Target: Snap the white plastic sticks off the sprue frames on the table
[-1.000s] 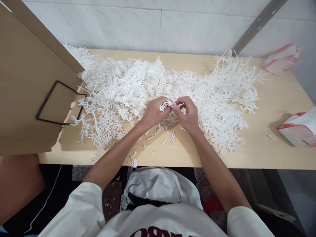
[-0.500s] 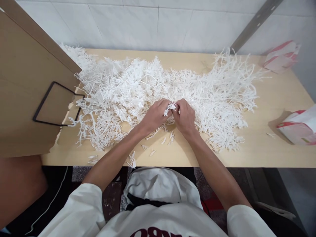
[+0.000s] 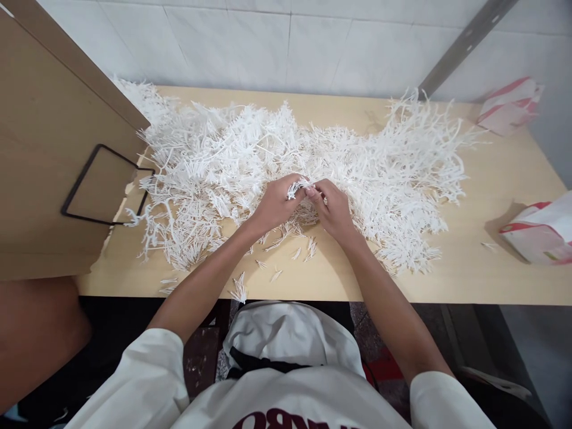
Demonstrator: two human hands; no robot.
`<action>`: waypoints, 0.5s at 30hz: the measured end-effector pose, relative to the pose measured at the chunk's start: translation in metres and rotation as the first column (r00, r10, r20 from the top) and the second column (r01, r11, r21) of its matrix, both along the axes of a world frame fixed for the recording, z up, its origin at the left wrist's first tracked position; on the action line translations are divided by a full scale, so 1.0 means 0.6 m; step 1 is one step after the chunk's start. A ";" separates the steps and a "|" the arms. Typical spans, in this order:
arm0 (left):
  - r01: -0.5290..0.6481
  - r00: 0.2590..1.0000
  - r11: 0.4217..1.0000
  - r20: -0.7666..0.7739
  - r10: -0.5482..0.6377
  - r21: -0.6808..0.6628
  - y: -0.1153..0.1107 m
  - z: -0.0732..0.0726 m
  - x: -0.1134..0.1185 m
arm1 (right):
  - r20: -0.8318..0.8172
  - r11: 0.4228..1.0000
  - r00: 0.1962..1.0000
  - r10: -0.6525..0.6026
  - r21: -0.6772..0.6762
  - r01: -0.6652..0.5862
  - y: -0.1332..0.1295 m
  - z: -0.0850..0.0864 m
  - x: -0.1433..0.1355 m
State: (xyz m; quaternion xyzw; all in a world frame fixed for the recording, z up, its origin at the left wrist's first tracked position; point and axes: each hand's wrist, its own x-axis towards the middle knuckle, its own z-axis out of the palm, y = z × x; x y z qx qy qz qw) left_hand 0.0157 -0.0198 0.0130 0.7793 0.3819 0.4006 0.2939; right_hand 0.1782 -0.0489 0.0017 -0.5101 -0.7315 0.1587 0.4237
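A wide heap of white branching plastic pieces (image 3: 214,155) spreads over the light wooden table (image 3: 322,280). At the heap's front middle, my left hand (image 3: 279,202) is closed around a small bunch of white pieces (image 3: 296,188), whose tips stick out between thumb and fingers. My right hand (image 3: 331,205) meets it just to the right, its thumb and fingers pinched together at the bunch's right end. What lies between the right fingertips is too small to make out. A few loose white pieces (image 3: 240,288) lie near the table's front edge.
A cardboard sheet (image 3: 53,143) stands at the left, with a black wire frame (image 3: 84,173) against it. Two red and white paper bags (image 3: 538,232) sit at the right. Behind the table are a tiled wall and a slanting metal post (image 3: 467,47). Another person's bare limb shows at lower left.
Both hands stay together. My left hand has shifted slightly left, and the bunch in it has turned and moved a little left and up. The right fingers have changed their pinch.
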 end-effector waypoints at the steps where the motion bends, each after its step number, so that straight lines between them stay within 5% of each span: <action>1: -0.003 1.000 1.000 -0.005 0.003 0.007 -0.001 0.001 0.000 | 0.052 1.000 0.999 0.014 -0.009 -0.013 0.001 0.000 0.002; 10: 0.003 0.992 0.992 -0.129 0.014 0.128 -0.012 0.007 0.006 | 0.197 0.973 0.975 -0.102 0.223 0.056 0.006 -0.018 0.008; 15: 0.004 0.993 0.990 -0.116 0.013 0.143 -0.009 0.001 0.005 | 0.129 0.988 0.988 -0.087 0.139 0.069 0.002 -0.014 0.005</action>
